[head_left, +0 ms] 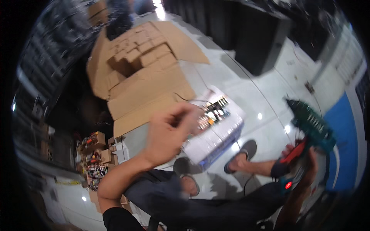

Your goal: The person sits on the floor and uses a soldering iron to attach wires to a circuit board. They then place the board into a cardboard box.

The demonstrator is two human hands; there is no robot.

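My left hand (pixel 169 133) is blurred by motion, its fingers curled together at the left edge of a circuit board (pixel 213 115). Whatever they may pinch is hidden. The board, crowded with small components, lies on a white wrapped box (pixel 200 148) with a blue lower side. A thin dark wire (pixel 185 98) loops out past the board's far side. Off to the right, my right hand (pixel 309 165) is closed round the grip of a green power drill (pixel 313 125), whose dark tip points up and left. A red part (pixel 295 152) shows beside the grip.
A large open carton (pixel 148 86) holding smaller cardboard boxes stands beyond my left hand. Several boards in small cartons (pixel 96 165) sit at lower left. Tall black cabinets (pixel 258 38) rise at the far right, and a blue panel (pixel 345 142) stands beyond the drill. My feet flank the white box.
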